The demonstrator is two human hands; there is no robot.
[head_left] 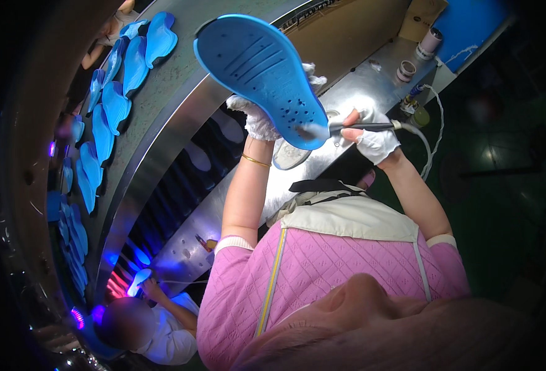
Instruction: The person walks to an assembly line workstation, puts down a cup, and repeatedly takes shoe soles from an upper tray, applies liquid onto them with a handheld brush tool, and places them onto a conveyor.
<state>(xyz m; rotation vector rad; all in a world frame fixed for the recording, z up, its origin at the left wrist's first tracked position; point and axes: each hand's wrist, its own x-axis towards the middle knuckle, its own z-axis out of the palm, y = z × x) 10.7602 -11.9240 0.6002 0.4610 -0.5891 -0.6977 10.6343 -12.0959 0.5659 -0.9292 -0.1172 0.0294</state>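
A large blue shoe sole (254, 59), with grooves at its wide end and small holes towards the other, is held up over the bench. My left hand (253, 117), in a white fingerless glove, grips it from beneath. Some of its gloved fingers show past the far edge; the rest are hidden. In my right hand (377, 137), also gloved with bare fingertips, is a brush (381, 127) with a dark handle and a pale hose at its back end. Its blurred bristles touch the sole's narrower end. Below lies a pale grey sole-shaped piece (289, 156).
A curved conveyor belt (180, 46) on the left carries several blue soles (115, 105). Dark slots with pale soles (197, 156) lie below its metal rim. Two round containers (406, 71) and a cardboard box (422, 20) stand farther right. At lower left another person's hand (152, 289) works under blue light.
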